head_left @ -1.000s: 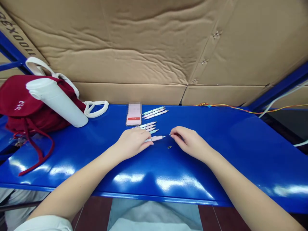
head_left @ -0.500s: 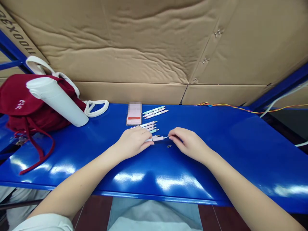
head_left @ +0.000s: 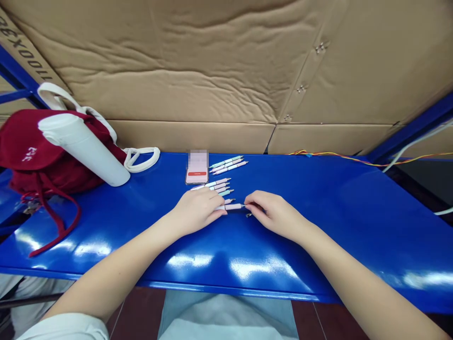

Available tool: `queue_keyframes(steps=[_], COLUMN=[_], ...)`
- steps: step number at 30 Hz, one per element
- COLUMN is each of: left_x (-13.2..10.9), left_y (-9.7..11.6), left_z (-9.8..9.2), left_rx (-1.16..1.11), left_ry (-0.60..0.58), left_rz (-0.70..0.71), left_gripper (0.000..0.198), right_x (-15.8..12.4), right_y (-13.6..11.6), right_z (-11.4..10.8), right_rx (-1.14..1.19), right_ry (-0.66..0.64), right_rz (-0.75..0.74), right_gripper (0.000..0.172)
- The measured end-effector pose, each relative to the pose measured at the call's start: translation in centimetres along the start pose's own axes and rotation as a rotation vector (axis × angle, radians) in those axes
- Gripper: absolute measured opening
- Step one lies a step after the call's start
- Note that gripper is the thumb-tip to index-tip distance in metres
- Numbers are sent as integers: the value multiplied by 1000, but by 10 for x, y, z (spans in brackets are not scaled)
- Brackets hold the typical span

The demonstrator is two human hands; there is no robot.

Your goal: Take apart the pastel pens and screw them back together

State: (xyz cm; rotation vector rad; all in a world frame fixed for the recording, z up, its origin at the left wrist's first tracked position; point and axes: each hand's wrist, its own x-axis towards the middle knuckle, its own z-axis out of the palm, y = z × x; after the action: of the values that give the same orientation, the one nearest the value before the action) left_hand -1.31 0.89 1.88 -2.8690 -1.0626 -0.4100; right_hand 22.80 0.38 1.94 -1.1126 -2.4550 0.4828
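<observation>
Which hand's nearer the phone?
Left. The left hand sits directly in front of the phone; the right hand is farther away, in front of it and off to its right.

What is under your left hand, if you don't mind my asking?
A pink pen runs beneath your left hand; its covered end cannot be seen.
</observation>
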Motion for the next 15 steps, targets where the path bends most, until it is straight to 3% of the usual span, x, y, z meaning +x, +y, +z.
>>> queue_keyframes(steps=[15], left_x=[-1], left_y=[-1], left_z=[0], left_rx=[3], left_ry=[-1], left_rz=[23], left_gripper=[26], right_x=[0], right_y=[4], right_z=[4], right_rx=[248], right_ry=[-20], right_rz=[131], right_gripper=[7])
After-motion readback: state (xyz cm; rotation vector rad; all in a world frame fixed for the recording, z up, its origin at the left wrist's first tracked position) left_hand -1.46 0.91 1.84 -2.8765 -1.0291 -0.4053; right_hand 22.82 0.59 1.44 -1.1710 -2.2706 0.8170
